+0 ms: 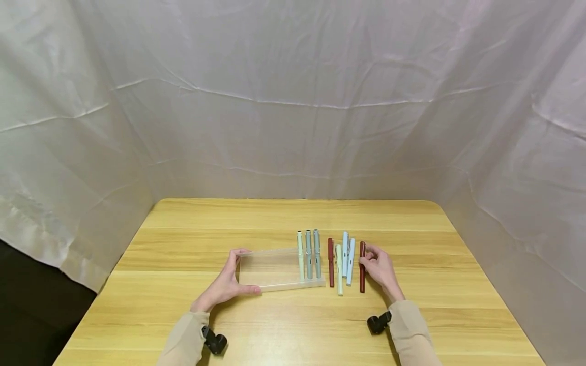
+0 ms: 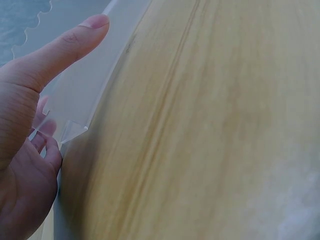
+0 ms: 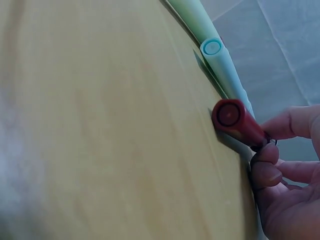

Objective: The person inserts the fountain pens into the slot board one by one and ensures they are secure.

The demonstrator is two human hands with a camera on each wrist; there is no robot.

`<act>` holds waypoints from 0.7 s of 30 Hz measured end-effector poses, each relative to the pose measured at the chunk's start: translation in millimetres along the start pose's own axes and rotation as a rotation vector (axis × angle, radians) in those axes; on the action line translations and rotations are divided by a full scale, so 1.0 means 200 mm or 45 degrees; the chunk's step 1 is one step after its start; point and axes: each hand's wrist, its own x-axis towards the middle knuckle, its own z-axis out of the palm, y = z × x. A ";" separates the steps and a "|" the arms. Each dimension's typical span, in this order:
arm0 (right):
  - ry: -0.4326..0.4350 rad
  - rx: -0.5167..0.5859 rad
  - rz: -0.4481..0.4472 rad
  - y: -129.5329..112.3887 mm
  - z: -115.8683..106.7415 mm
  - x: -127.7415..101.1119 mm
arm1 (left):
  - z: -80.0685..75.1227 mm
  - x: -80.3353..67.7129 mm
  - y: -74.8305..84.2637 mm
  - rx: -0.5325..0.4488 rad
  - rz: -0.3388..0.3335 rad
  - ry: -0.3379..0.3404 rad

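Note:
A clear plastic pen tray (image 1: 270,268) lies on the table, and my left hand (image 1: 226,285) grips its left end. In the left wrist view the thumb (image 2: 75,47) lies along the tray's wall (image 2: 95,75), with fingers around its end. Three capped pens stand side by side at the tray's right end: a pale green pen (image 1: 300,254) and two grey-blue pens (image 1: 309,256). My right hand (image 1: 381,268) pinches a dark red pen (image 1: 362,279) near its upper part; in the right wrist view this red pen's end (image 3: 230,114) faces the camera.
Between tray and right hand lie another dark red pen (image 1: 331,267), a pale green pen (image 1: 339,272) and two light blue pens (image 1: 350,262). The wooden table (image 1: 293,330) has white curtains (image 1: 293,137) behind and beside it.

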 end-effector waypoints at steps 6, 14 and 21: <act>0.012 0.082 0.005 0.00 0.00 0.00 | 0.00 0.00 0.00 0.004 0.001 0.000; -0.019 0.220 0.046 0.00 -0.02 -0.01 | 0.00 0.00 0.00 -0.007 0.018 0.001; -0.010 0.280 0.031 -0.03 -0.02 -0.04 | 0.00 0.00 0.00 -0.010 0.027 -0.002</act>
